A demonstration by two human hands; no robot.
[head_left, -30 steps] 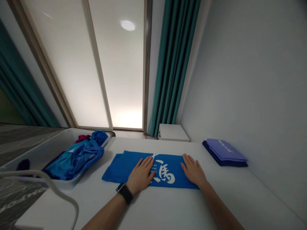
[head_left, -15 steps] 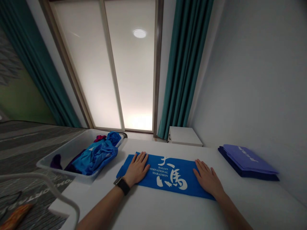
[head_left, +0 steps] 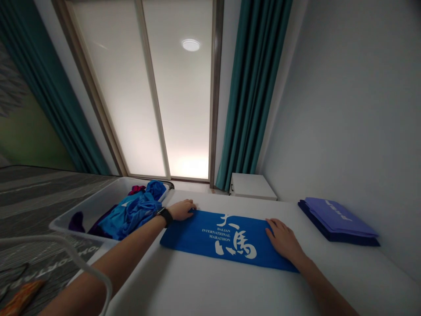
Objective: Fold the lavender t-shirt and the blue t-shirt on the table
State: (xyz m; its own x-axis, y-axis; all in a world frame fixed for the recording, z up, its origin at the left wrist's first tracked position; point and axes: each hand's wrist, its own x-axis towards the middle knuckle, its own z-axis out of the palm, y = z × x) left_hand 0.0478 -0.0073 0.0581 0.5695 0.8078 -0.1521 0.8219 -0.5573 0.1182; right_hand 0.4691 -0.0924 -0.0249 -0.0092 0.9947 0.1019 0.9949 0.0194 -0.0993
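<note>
A folded blue shirt (head_left: 194,235) lies as a long flat strip on the white table, printed in white with large characters and "DALIAN INTERNATIONAL MARATHON". At its far left corner is my left hand (head_left: 182,210), fingers curled down and closed on the edge; a dark-banded watch (head_left: 164,215) is on that wrist. My right hand (head_left: 283,241) rests on the strip's right end, fingers extended over the cloth near the far edge and thumb apart. The undersides of both hands' fingers are hidden.
A clear plastic bin (head_left: 62,224) at left holds crumpled blue garments (head_left: 134,213) and darker ones. Folded purple and navy clothes (head_left: 338,219) are stacked on the table's right side. A pale cable (head_left: 75,259) curves at lower left. Behind the table is a white cabinet (head_left: 253,186).
My left hand has gone from lying flat on the shirt to its far left corner, fingers now curled. The shirt's left end looks smoother. My right hand has barely shifted, its fingers drawn closer together.
</note>
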